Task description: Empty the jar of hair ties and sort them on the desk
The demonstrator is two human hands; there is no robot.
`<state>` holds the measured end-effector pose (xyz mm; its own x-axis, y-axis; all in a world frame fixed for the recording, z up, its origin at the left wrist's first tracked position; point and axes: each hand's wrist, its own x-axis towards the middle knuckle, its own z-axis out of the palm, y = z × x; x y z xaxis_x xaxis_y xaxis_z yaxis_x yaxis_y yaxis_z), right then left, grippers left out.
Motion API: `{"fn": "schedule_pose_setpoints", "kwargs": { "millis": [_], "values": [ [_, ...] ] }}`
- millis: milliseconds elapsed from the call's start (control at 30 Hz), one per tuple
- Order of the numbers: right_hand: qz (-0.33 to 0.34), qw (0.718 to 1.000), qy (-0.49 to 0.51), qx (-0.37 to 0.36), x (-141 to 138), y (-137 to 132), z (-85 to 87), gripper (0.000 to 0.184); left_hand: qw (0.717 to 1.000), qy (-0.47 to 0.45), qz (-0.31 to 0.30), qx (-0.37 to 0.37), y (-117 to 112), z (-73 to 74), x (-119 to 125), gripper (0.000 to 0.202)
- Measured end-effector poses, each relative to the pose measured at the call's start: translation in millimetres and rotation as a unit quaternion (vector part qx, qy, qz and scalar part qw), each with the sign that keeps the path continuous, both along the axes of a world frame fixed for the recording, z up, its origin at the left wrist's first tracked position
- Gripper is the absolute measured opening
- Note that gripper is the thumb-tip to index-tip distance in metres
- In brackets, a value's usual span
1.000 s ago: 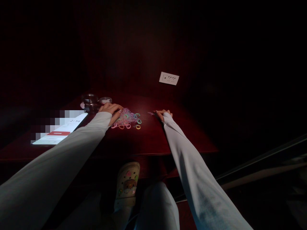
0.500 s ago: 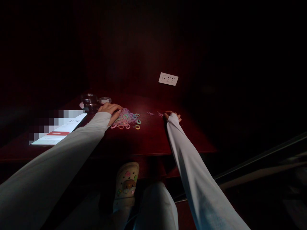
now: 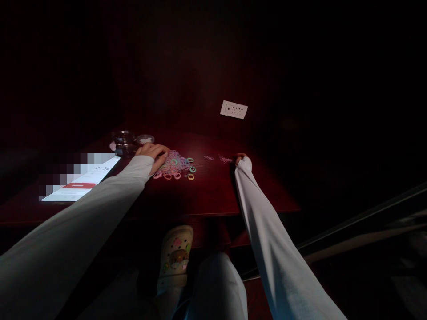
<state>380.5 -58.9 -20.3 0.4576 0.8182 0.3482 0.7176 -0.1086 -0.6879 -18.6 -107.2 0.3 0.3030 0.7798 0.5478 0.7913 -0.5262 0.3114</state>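
A heap of small coloured elastic bands point(image 3: 178, 165) lies on a dark red wooden table point(image 3: 207, 195). My left hand point(image 3: 153, 154) rests on the heap's left side, fingers curled over the bands. My right hand point(image 3: 240, 159) sits further right on the table, mostly hidden by its pale sleeve, fingers curled down beside a few pink bands point(image 3: 225, 158). One more small pink band point(image 3: 209, 158) lies between the heap and that hand. The scene is very dark.
A lit phone point(image 3: 80, 180) showing a timer lies at the table's left. A small clear jar point(image 3: 124, 141) and its lid point(image 3: 146, 139) stand behind my left hand. A white wall socket point(image 3: 234, 109) sits on the dark wall. My shoe point(image 3: 176, 258) shows below the table.
My right hand has slid to the right along the table, leaving a few pink bands behind it. The left hand has stayed on the heap.
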Motion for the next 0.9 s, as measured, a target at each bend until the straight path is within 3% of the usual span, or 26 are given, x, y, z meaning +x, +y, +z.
{"fn": "schedule_pose_setpoints", "kwargs": {
  "millis": [233, 367, 433, 600, 767, 900],
  "values": [
    [0.051, 0.987, 0.145, 0.052, -1.2, 4.5, -10.4, 0.029, 1.000, -0.003, -0.008, 0.003, 0.8, -0.1, 0.2, 0.029],
    [0.122, 0.954, 0.249, 0.110, -15.9, 12.0, -17.8, 0.022, 1.000, -0.001, -0.011, -0.001, 0.6, 0.6, 0.2, 0.031],
    [0.125, 0.945, 0.272, 0.132, -21.3, 14.9, -18.6, 0.021, 1.000, -0.004, -0.010, 0.000, 0.5, 0.1, 0.2, 0.031],
    [0.087, 0.958, 0.239, 0.133, -13.5, 10.4, -10.7, 0.024, 1.000, -0.008, -0.006, 0.009, 1.3, -2.6, 0.4, 0.028],
    [0.022, 0.984, 0.157, 0.083, 5.6, -3.5, -1.2, 0.027, 1.000, -0.002, -0.009, 0.010, 0.9, -1.3, 0.0, 0.029],
    [0.012, 0.996, 0.075, 0.044, 3.1, -6.7, -0.7, 0.028, 1.000, 0.001, -0.009, 0.008, 0.8, -0.6, -0.4, 0.030]
  ]
}}
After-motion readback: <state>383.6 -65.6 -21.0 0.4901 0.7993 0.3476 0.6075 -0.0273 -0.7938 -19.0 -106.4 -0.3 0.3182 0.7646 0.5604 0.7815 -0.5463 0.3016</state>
